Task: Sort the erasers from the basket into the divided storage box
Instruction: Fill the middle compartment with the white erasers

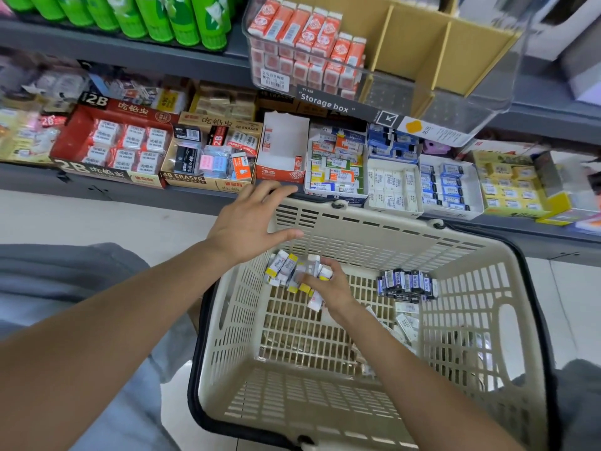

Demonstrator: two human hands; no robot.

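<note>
Head view, looking down: the left hand (250,219) hovers flat over the far-left corner of the beige basket (520,323), palm down, its fingers (276,190) spread and holding nothing, their tips reaching toward the shelf edge. Just below that hand's thumb, inside the basket against its left wall, lies a heap of white erasers with yellow ends (286,266). The right hand (328,284) is down in the basket right beside that heap, its fingers (325,263) curled and closed around a small bunch of the same yellow-and-white erasers; one white eraser pokes out under the heel of the hand. To the right of those fingers, well apart, a cluster of dark blue erasers (406,284) stands on the basket floor near the far wall, and a few loose white ones (406,320) lie nearer the forearm. Above and beyond both hands, the clear divided storage box (471,102) sits on the upper shelf, its leftmost compartment packed with orange-and-white erasers (305,43), the compartments to the right bare.
</note>
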